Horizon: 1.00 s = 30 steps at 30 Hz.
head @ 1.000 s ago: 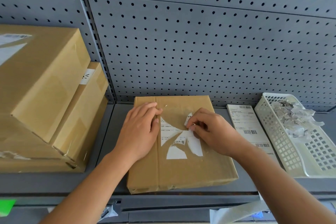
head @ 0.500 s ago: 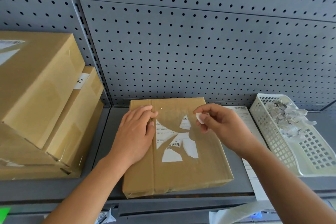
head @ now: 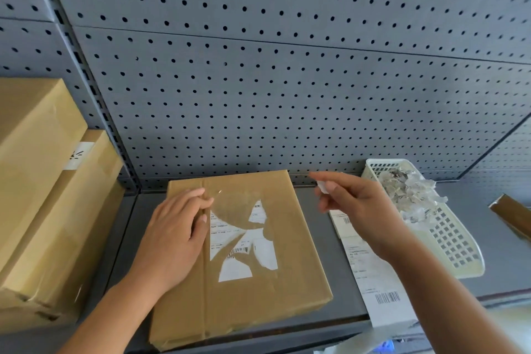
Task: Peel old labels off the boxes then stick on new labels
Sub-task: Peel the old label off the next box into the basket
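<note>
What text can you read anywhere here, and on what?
Nothing is legible.
Barcode, blurred print: torn white label on the flat brown cardboard box.
Barcode, print too small: long white label strip on the grey shelf.
Black marks, unreadable: white sticker on the left brown box.

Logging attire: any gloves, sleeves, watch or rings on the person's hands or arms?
None visible. The left hand and right hand are bare, with no gloves, rings or watch, and both forearms are uncovered down to the frame edge.
</note>
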Available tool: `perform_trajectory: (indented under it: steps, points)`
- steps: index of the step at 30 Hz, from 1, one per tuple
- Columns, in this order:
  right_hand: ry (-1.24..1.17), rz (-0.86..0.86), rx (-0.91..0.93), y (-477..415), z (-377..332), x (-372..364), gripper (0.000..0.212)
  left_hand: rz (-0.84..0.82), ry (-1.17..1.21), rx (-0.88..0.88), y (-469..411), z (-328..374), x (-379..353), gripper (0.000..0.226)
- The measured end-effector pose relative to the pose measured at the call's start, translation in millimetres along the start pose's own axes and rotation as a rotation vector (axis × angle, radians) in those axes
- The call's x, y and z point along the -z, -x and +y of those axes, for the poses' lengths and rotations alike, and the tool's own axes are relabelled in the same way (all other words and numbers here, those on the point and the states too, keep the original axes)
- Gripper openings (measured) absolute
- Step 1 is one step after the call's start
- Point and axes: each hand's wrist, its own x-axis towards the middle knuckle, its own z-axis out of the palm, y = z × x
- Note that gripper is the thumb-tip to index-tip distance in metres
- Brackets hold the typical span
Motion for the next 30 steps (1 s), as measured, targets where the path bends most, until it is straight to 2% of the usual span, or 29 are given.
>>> perform_trajectory:
  steps: [4, 8, 11, 19, 23, 30]
  points:
    - [0.014, 0.094, -0.045, 3, 7, 22, 0.023, -0.014, -0.009, 0.005, -1, -1, -1, 0.035]
    - [0.005, 0.170, -0.088, 6, 13, 47, 0.008, -0.024, -0.002, 0.006, 0, 2, 1, 0.041]
    - [0.145, 0.245, -0.092, 6, 23, 69, 0.003, -0.021, 0.001, 0.000, -1, 5, 3, 0.045]
    - [0.549, 0.516, -0.123, 0, 50, 128, 0.007, -0.003, 0.004, -0.011, -1, 7, 3, 0.042]
    - [0.665, 0.515, -0.196, -8, 67, 145, 0.010, -0.003, 0.015, -0.003, -1, 7, 3, 0.043]
    - [0.958, 0.514, -0.182, -18, 73, 141, 0.023, -0.006, 0.039, 0.005, -1, 3, 2, 0.041]
